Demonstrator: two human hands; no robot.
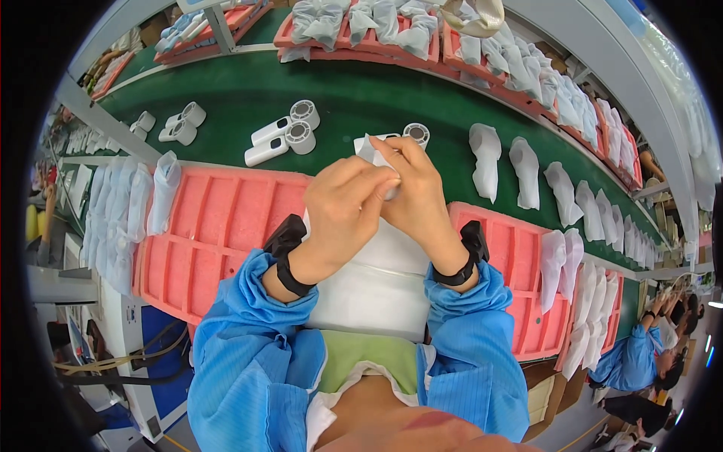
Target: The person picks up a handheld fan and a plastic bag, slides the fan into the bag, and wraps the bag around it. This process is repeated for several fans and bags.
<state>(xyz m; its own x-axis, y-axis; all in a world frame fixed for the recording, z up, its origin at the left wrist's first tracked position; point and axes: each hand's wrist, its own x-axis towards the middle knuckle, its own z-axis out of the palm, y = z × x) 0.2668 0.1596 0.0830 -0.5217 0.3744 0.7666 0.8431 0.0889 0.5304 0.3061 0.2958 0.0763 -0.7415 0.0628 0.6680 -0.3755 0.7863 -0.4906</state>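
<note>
Both hands, left hand [343,207] and right hand [414,192], held a closed grip on a white handheld device [374,148], mid-bagging above the green conveyor belt [361,98]; the next move called for a steady pull on the bag.

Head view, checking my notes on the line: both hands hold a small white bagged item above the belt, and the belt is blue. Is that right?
Not quite. The belt is green, not blue; the head view shows it. The rest stands: the left hand and right hand together hold a small white bagged item above it.
</note>
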